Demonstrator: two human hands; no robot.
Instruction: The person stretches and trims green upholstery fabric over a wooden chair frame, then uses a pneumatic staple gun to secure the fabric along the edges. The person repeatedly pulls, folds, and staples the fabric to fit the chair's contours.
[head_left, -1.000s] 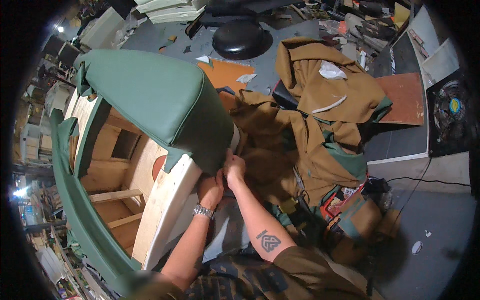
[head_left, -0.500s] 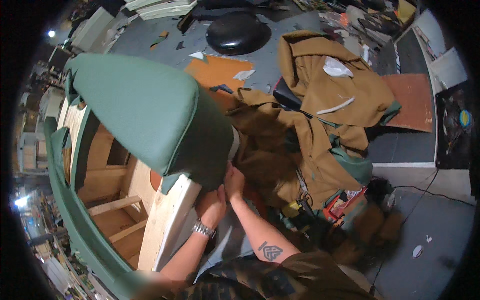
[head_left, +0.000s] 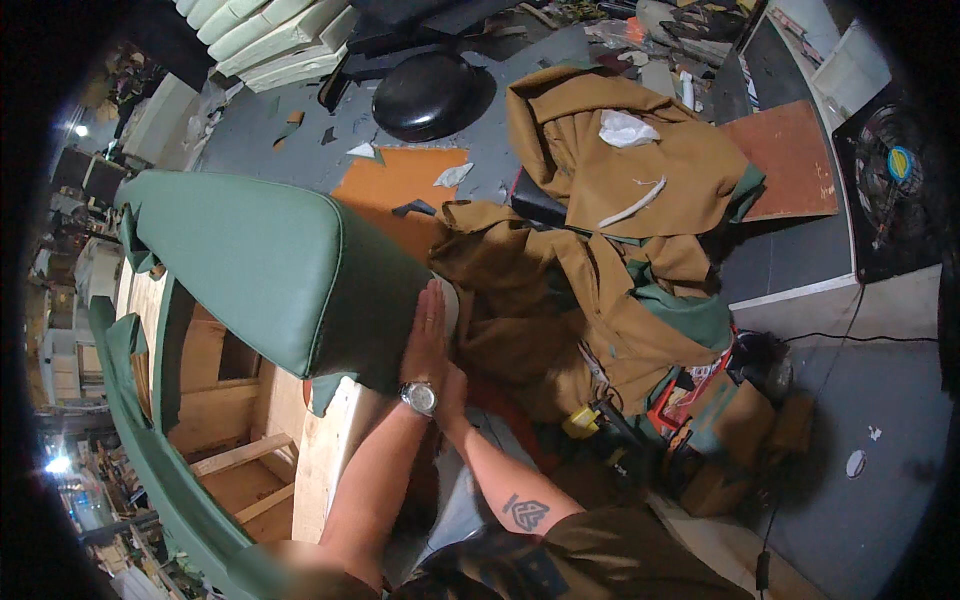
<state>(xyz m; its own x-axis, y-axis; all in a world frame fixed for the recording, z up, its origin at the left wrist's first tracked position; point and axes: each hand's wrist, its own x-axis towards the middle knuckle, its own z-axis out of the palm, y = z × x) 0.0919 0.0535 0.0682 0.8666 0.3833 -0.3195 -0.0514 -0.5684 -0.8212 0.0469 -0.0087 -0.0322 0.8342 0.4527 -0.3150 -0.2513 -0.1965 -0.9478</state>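
Left hand [head_left: 428, 335] flat against end of green upholstered cushion [head_left: 270, 270], palm down, fingers [head_left: 435, 300] straight and together, extended up along the cushion edge. Not gripping, just pressed on the green vinyl. Ring visible on one finger. Wristwatch [head_left: 419, 397] on left wrist.

Right hand [head_left: 452, 385] mostly hidden behind left wrist and watch; only heel of hand and wrist showing, just beside the cushion's lower corner. Cannot tell how far those fingers are open or whether anything is held. Tattoo [head_left: 526, 512] on right forearm.

Cushion sits tilted on bare wooden chair frame [head_left: 225, 400], upper left of centre, seam running along its right side. Loose flap of green vinyl hanging under cushion corner, over pale wood panel [head_left: 330, 450]. More green vinyl trim [head_left: 150, 440] curving round left side of frame.

Right of hands: heap of tan fabric [head_left: 580, 300] with green lining patches, touching cushion end near left fingertips. Second tan pile [head_left: 630, 170] further back with white scrap on top. Black round seat shell [head_left: 425, 95] on grey floor behind, orange sheet [head_left: 395, 185] between it and cushion. Stack of pale foam pads [head_left: 270, 40] top left. Yellow tool [head_left: 580, 422] and red tray [head_left: 690, 385] lower right of fabric heap.
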